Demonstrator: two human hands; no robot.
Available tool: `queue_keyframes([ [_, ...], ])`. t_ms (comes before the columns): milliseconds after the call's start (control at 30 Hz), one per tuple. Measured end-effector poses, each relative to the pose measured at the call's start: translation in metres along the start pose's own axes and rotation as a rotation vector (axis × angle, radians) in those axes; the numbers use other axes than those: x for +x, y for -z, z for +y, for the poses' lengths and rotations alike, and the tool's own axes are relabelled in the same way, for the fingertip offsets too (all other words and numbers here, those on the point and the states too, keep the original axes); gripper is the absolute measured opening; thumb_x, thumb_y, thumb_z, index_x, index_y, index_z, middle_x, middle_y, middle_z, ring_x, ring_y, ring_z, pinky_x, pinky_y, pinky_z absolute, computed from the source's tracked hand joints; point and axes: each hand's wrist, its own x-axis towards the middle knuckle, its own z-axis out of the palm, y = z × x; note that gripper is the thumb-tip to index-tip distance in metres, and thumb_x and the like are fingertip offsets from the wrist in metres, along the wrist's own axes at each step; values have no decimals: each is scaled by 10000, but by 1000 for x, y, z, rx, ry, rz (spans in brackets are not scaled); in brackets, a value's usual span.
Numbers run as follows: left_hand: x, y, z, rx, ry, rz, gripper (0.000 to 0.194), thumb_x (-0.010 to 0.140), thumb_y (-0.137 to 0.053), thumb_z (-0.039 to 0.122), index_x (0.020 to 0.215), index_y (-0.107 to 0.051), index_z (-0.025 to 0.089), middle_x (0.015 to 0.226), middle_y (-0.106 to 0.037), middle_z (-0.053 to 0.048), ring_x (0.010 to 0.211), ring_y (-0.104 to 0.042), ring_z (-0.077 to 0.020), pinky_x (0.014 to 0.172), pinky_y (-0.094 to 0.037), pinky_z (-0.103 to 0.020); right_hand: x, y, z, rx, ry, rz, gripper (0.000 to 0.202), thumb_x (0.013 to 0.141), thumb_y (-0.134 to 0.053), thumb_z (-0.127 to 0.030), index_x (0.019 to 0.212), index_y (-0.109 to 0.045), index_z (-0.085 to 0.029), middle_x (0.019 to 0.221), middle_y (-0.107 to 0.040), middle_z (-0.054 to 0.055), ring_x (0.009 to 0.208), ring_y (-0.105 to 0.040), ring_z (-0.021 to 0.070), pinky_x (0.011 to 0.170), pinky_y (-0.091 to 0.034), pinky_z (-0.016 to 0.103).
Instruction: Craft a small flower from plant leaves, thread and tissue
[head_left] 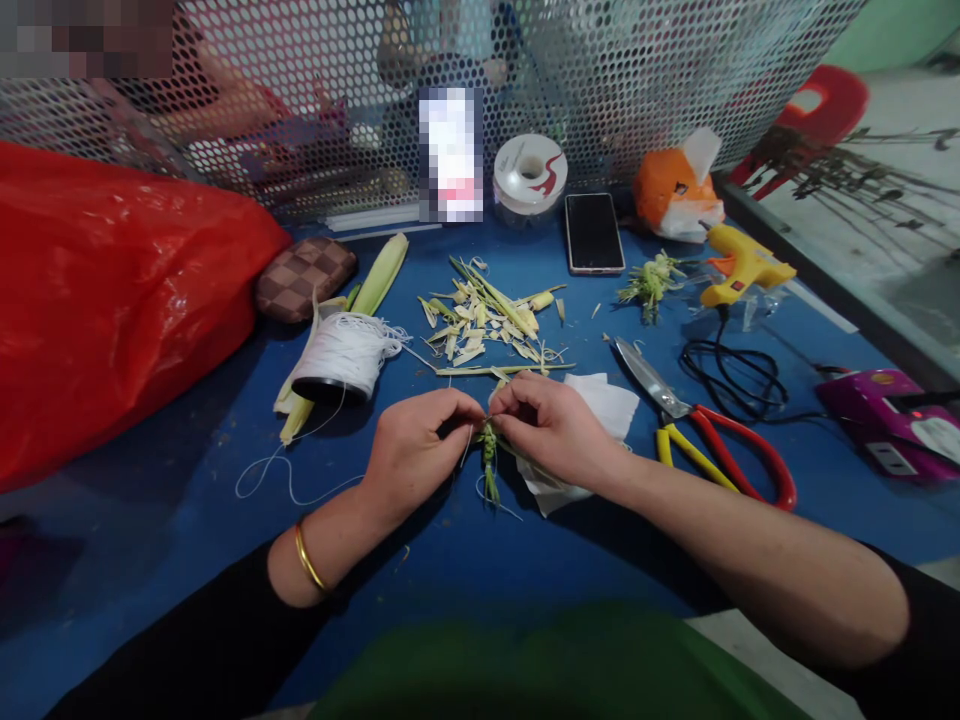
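A small green braided leaf piece [489, 450] hangs between my hands above the blue table, its frayed end pointing toward me. My left hand [424, 440] pinches at its top from the left, thumb against forefinger, with a thin white thread running by the fingers. From the right, my right hand [551, 425] pinches the same top end, its fingers curled. What exactly lies between the fingertips is partly hidden. White tissue [604, 402] lies under and beside my right hand. To the left, a spool of white thread [349, 352] rests on its side against pale husk leaves [381, 275].
Leaf scraps [487, 318] lie beyond my hands. At right are red-and-yellow-handled shears [694, 420], a yellow glue gun [742, 268], its black cord [735, 375] and a purple power box [892, 425]. A red bag [112, 310] bulges at left; a phone [594, 233] lies behind.
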Motion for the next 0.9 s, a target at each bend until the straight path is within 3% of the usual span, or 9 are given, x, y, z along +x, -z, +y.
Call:
queue_keyframes([
  [367, -6, -1, 0, 420, -324, 39, 184, 919, -512, 167, 839, -677, 180, 751, -721, -31, 691, -662, -156, 623, -463, -246, -3, 0, -2, -84, 109, -66, 117, 821, -556, -87, 768, -579, -188, 734, -522, -12, 742, -524, 145, 645, -360, 255],
  [533, -6, -2, -1, 435, -343, 60, 193, 940, -490, 172, 846, -659, 176, 757, -721, -40, 700, -663, -153, 652, -482, -247, -3, 2, -4, -87, 135, -66, 103, 829, -563, -97, 783, -593, -185, 752, -523, -4, 741, -532, 149, 645, -372, 259],
  [733, -6, -2, -1, 409, -412, 107, 132, 921, -529, 130, 868, -644, 167, 800, -740, -42, 715, -675, -153, 680, -496, -254, -2, 5, -1, -20, 108, 92, 183, 850, -563, -99, 985, -652, -185, 772, -538, 0, 740, -547, 149, 696, -427, 276],
  [900, -7, -1, -1, 452, -521, 140, 134, 904, -549, 116, 955, -661, 169, 904, -764, -66, 804, -700, -172, 753, -511, -271, 0, 3, 3, 58, 165, 25, 282, 851, -529, -54, 1028, -693, -200, 876, -592, 35, 823, -587, 157, 749, -466, 289],
])
